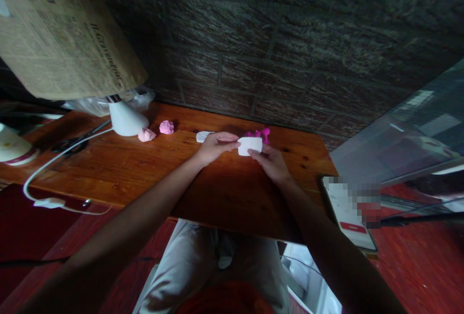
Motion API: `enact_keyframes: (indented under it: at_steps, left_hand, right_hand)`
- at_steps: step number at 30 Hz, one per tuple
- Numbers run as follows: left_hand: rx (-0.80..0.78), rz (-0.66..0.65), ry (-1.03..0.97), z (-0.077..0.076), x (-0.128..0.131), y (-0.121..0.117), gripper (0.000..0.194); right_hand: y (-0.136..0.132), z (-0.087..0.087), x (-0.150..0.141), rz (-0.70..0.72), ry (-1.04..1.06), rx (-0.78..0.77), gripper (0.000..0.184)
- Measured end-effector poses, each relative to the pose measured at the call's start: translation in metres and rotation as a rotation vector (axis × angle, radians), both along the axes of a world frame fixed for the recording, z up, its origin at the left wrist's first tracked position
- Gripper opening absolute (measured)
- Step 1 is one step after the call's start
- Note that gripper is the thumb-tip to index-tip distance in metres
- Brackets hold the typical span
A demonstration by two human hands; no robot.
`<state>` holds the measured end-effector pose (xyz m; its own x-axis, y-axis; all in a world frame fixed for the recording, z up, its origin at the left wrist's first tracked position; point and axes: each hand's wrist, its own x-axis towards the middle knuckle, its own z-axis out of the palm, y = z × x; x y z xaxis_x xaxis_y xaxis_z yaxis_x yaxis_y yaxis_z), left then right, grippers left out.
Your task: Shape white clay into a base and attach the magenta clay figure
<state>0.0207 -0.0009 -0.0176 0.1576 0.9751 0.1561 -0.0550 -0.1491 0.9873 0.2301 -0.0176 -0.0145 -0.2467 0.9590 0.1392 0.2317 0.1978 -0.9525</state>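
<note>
A small white piece of paper or card (251, 146) is held up over the wooden table between my two hands. My left hand (216, 148) pinches its left edge between thumb and fingers. On its right side, my right hand (271, 159) grips it with the thumb on the front face and the fingers behind. Partly hidden behind my left hand lies another white piece (203, 136) on the tabletop. Just beyond my right hand sits a bright magenta object (264, 134) with rounded lobes, its kind unclear and part of it covered.
Two pink crumpled lumps (166, 127) lie near the white lamp base (126, 119). Scissors (74, 144), a white cord (34, 173) and a cup (14, 147) are at the left of the table (145, 169). A phone (350, 212) rests at the right edge; a brick wall (232, 38) stands behind.
</note>
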Motion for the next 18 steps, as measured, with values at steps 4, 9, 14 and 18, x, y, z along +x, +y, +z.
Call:
enact_keyframes:
  at_steps: [4, 9, 14, 18]
  left_hand:
    - [-0.036, -0.008, -0.048, -0.0008, 0.0, -0.0004, 0.043]
    - [-0.062, 0.001, -0.079, -0.0019, -0.0005, -0.0016, 0.041]
    - [-0.084, -0.024, -0.107, -0.0033, 0.0023, -0.0029, 0.048]
    - [-0.07, -0.083, -0.052, -0.0029, 0.0021, -0.0024, 0.05]
  right_hand:
    - [0.0007, -0.0022, -0.001, 0.015, 0.021, 0.032, 0.035]
    - [0.001, -0.0045, -0.0011, 0.082, 0.036, 0.037, 0.036]
    - [-0.0003, -0.0061, -0.0047, 0.04, 0.068, 0.021, 0.036]
    - [-0.0025, -0.0049, -0.0075, 0.05, 0.103, 0.023, 0.036]
